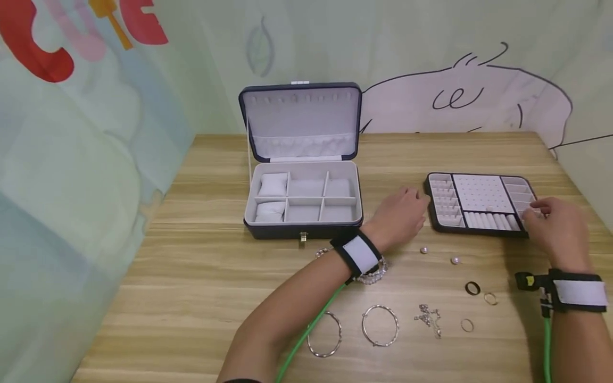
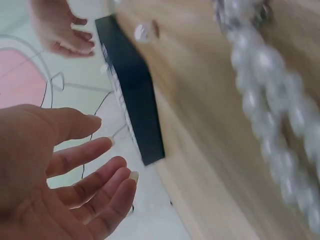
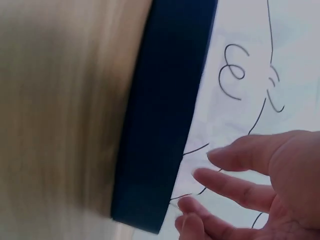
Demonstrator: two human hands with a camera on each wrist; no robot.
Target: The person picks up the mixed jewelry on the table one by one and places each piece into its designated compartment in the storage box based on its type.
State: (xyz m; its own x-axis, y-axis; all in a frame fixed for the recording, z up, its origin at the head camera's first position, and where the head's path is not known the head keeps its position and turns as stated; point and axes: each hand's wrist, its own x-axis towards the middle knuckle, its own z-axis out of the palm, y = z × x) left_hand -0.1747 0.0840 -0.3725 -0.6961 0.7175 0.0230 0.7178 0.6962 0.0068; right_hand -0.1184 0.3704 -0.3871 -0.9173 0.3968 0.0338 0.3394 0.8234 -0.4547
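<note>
A shallow jewelry tray (image 1: 483, 231) with a dark rim and pale compartments lies on the table at the right. My left hand (image 1: 401, 215) is beside the tray's left edge, fingers loosely bent; the left wrist view shows nothing in its grasp. At the tray's right end is my right hand (image 1: 562, 229). In the right wrist view its thumb and fingers (image 3: 235, 192) are apart and empty, beyond the tray's dark side wall (image 3: 160, 115). Under my left wrist lies a pearl bracelet (image 1: 375, 276), partly hidden. Two pearl earrings (image 1: 455, 260) sit in front of the tray.
An open jewelry box (image 1: 278, 232) stands left of centre, its lid (image 1: 306, 119) upright. White cushions (image 1: 274, 185) fill two left compartments. Nearer me lie a black ring (image 1: 467, 284), thin rings (image 1: 486, 296), a silver chain (image 1: 433, 318) and two bangles (image 1: 397, 324).
</note>
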